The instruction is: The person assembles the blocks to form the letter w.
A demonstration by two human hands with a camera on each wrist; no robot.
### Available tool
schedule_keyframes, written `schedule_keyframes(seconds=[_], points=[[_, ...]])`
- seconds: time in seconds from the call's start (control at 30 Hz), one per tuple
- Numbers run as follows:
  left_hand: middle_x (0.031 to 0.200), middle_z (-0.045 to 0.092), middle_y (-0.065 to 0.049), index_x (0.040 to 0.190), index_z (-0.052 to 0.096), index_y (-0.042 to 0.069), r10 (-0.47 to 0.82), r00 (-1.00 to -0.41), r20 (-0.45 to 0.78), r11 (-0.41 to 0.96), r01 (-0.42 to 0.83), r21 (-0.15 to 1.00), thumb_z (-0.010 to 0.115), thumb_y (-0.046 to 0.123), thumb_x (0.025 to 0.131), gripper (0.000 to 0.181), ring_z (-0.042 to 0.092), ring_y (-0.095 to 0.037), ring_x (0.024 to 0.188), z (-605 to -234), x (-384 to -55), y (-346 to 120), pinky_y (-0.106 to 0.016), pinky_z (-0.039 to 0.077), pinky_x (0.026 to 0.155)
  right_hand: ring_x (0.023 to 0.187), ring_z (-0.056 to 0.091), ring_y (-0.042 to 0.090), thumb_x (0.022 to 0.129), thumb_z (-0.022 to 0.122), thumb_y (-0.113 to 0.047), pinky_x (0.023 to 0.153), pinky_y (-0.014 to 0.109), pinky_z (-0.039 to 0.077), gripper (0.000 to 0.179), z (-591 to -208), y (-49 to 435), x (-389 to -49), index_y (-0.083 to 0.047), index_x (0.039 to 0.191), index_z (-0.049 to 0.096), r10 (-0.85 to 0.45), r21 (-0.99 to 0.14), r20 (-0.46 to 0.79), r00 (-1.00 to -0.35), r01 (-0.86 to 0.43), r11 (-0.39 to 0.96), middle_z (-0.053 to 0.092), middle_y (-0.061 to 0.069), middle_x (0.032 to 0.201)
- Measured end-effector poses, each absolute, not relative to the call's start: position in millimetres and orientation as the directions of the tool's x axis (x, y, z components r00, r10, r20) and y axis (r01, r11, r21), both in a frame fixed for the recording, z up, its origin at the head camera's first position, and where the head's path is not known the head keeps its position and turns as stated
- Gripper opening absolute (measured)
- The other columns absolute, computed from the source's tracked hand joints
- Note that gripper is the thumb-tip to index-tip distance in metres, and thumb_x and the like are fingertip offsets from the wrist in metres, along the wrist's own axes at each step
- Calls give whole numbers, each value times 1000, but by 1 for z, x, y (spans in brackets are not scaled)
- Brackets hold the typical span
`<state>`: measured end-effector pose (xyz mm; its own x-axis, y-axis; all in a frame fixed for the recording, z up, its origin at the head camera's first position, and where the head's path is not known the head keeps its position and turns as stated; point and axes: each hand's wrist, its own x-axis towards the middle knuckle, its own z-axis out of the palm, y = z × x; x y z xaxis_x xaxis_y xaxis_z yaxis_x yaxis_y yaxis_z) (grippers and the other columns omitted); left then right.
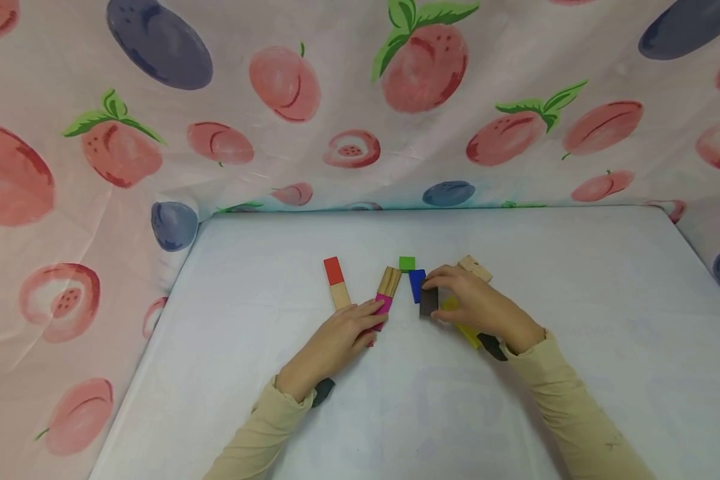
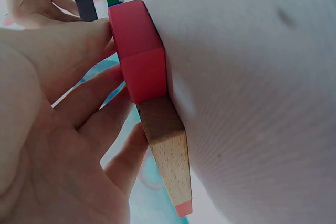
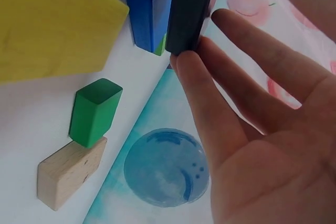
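Note:
My right hand point(image 1: 477, 300) pinches a black block point(image 1: 429, 298) between thumb and fingers, beside a blue block point(image 1: 417, 285). In the right wrist view the black block point(image 3: 190, 14) stands upright at the fingertips. My left hand point(image 1: 336, 337) rests its fingers against a magenta block point(image 1: 384, 305), which adjoins striped wooden pieces point(image 1: 389, 281). The left wrist view shows its fingers touching a red block point(image 2: 142, 51), with a plain wooden block point(image 2: 168, 140) in line below. A yellow block point(image 1: 469, 333) lies partly hidden under my right hand.
A red block point(image 1: 333, 271) and a plain wooden block point(image 1: 340, 295) lie end to end at the left. Behind the blue block is a light green block point(image 1: 407, 263). Another wooden block point(image 1: 475, 268) lies beyond my right hand. Fruit-patterned cloth point(image 1: 360, 100) hangs behind the white table point(image 1: 576, 267).

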<state>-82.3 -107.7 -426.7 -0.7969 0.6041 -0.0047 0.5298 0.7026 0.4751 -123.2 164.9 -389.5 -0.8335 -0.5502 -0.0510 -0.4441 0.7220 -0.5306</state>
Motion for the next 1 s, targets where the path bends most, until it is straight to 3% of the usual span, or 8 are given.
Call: schedule_keyframes(seconds=[1.0], points=[[151, 48, -8, 137, 61, 10, 607, -794, 22, 696, 545, 467, 67, 16, 96, 43, 46, -23, 139, -427, -81, -108, -42, 39, 113, 123, 55, 30, 75, 87, -12, 100, 45, 50, 44, -398, 162, -110, -5, 115, 70, -649, -482, -118, -751, -528, 699, 63, 9, 125]])
